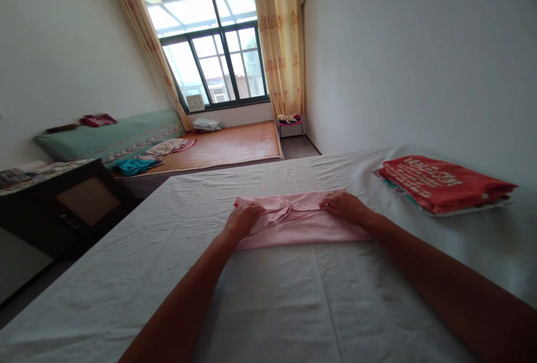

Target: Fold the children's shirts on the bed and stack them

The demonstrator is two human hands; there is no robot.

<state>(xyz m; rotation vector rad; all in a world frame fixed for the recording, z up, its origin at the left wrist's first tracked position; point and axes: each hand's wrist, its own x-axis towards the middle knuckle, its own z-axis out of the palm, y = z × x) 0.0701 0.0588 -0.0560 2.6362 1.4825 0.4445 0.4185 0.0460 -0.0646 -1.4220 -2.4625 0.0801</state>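
Note:
A pink garment [293,229] lies partly folded on the white bed sheet [268,307] in front of me. My left hand [243,218] rests on its left part, fingers curled into the bunched cloth. My right hand [344,206] sits on the garment's upper right edge, fingers closed on the fabric. Both forearms reach out from the near edge of the view.
A stack of folded clothes with a red one on top [444,184] lies on the bed at the right, by the white wall. Beyond are a second bed with a mat [226,145], a dark side table [62,195], a small stool [290,122] and a window.

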